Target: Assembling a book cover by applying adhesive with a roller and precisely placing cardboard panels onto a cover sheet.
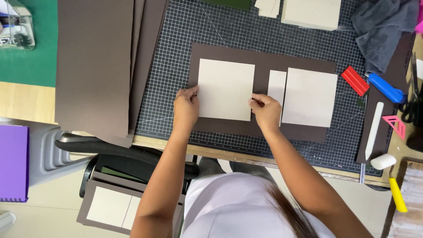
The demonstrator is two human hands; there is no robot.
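L hand [186, 107], R hand [265, 110], fingers pinching cream board [226, 89]

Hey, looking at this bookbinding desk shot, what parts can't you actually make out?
Head view only:
- Underside of the left cream board: hidden against the brown sheet, so glue cannot be told.
- Fingertips of the left hand and right hand: curled at the board's edges, grip unclear.
- Clear dispenser: cut off by the left edge.
- Scissors: cut off by the right edge.
- Grey cloth: covers whatever lies beneath.

Craft workshop: gridded cutting mat [176, 66], stacked brown sheets [94, 66], scissors [412, 108], bone folder [374, 130].
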